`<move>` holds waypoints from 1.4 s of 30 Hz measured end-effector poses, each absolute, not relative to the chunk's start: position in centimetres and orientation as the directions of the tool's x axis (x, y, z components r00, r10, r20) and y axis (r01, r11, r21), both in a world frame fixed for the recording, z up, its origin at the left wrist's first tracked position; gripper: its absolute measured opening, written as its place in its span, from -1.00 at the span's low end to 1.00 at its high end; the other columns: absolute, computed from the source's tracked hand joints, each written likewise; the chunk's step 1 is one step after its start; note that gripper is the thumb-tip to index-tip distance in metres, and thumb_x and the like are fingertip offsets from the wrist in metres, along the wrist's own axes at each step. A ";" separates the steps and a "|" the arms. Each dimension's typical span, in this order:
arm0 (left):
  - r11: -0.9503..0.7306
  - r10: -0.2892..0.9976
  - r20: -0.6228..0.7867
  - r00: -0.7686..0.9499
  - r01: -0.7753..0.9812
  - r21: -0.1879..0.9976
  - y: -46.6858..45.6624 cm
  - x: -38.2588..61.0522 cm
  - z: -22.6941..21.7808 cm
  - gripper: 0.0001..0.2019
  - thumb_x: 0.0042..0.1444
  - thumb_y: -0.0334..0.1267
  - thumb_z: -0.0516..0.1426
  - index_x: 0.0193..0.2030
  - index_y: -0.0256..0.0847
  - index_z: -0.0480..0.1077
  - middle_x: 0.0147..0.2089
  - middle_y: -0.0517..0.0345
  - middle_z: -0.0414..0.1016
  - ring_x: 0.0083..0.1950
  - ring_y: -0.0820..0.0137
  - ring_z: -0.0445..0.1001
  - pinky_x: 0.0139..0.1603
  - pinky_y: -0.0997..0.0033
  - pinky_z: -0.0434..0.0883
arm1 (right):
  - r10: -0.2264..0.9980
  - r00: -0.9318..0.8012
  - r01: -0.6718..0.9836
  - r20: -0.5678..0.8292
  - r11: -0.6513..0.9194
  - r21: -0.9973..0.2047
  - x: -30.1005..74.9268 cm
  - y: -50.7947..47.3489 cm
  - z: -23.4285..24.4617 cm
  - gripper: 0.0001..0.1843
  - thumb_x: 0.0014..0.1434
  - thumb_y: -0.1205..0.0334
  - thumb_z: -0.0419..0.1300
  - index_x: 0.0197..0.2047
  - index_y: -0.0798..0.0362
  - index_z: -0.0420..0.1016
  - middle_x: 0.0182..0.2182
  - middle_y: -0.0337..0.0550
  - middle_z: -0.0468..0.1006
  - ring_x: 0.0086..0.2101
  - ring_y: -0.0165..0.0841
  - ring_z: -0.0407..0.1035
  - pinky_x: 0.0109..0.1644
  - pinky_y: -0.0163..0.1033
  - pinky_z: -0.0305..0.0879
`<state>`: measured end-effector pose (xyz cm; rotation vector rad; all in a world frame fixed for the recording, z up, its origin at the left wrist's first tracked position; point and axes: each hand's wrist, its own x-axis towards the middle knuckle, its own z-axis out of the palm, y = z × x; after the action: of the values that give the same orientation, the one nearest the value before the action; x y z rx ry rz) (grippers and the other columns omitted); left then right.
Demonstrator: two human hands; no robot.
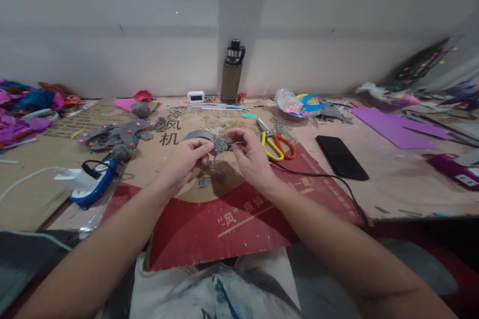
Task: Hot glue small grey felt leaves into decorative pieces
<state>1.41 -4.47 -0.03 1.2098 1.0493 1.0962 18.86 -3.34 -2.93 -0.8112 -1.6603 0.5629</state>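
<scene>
My left hand (186, 158) and my right hand (250, 155) meet above the cardboard sheet (224, 224), fingers pinched together. Between them they hold a small grey glittery craft piece (220, 145). A dark, thin tool tip seems to stick out of the right fingers, but I cannot make it out. Small grey scraps (204, 182) lie on the cardboard just under the hands. A grey curved strip (197, 134) lies right behind the left fingers.
Yellow-and-orange scissors (276, 143) and a black phone (342, 157) lie to the right, with a black cable (329, 177) between. A blue-and-white glue gun (90, 184) sits left. Grey felt pieces (116, 135), a brown bottle (232, 72), a bowl (294, 107) and purple sheets (392, 127) stand farther back.
</scene>
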 end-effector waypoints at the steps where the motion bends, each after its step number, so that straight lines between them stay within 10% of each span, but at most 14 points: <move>1: 0.016 0.991 -0.006 0.136 -0.070 0.997 -4.4 1.4 0.0 -0.76 -0.02 -0.12 0.26 -0.49 -0.28 0.43 -0.65 0.27 0.26 -0.62 0.61 0.13 -0.59 0.59 0.05 | 0.767 -0.096 0.237 0.635 0.637 -0.733 18.9 -3.4 -2.9 -0.70 0.18 0.41 0.03 -0.02 0.01 0.33 -0.14 -0.08 0.41 -0.17 -0.34 0.36 -0.10 -0.17 0.35; 10: 0.020 1.000 -0.020 0.007 -0.115 0.993 -4.4 1.4 0.6 -0.77 -0.05 -0.18 0.24 -0.52 -0.28 0.34 -0.68 0.27 0.24 -0.64 0.61 0.13 -0.64 0.58 -0.05 | 0.505 -0.311 0.492 0.805 0.810 -0.319 18.9 -5.0 -2.1 -0.58 0.19 0.40 0.02 0.12 -0.03 0.25 -0.01 -0.04 0.45 0.02 -0.18 0.28 0.10 0.06 0.16; 18: 0.017 1.000 -0.018 -0.010 -0.119 0.993 -4.5 1.6 0.5 -0.79 -0.05 -0.21 0.23 -0.51 -0.29 0.32 -0.67 0.29 0.23 -0.64 0.62 0.12 -0.63 0.60 -0.01 | 0.543 -0.412 0.568 0.732 0.781 -0.260 18.5 -5.2 -2.7 -0.54 0.22 0.38 -0.01 0.19 -0.04 0.23 0.03 -0.14 0.48 -0.05 -0.17 0.24 0.06 0.04 0.17; 33: -0.012 1.000 0.012 -0.008 -0.091 0.996 -4.2 1.5 -0.2 -0.78 -0.02 -0.18 0.23 -0.49 -0.28 0.35 -0.68 0.28 0.23 -0.65 0.62 0.08 -0.63 0.58 -0.03 | 0.791 -0.084 0.269 0.606 0.603 -0.751 19.0 -4.0 -2.7 -0.74 0.27 0.20 0.05 0.03 -0.04 0.30 -0.19 -0.13 0.46 -0.19 -0.31 0.34 -0.10 -0.11 0.29; 42: 0.011 0.999 -0.014 -0.032 -0.099 0.995 -4.4 1.5 0.2 -0.76 -0.05 -0.16 0.23 -0.50 -0.27 0.33 -0.67 0.29 0.24 -0.65 0.62 0.11 -0.63 0.57 -0.05 | 0.500 -0.308 0.509 0.809 0.805 -0.304 18.8 -5.1 -2.1 -0.62 0.23 0.34 0.04 0.12 -0.02 0.22 0.00 -0.04 0.47 0.00 -0.21 0.30 0.08 0.01 0.14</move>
<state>1.46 -4.45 0.18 1.1110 1.1649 1.2692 18.79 -5.10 -2.07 -0.7550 -1.9569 -0.0101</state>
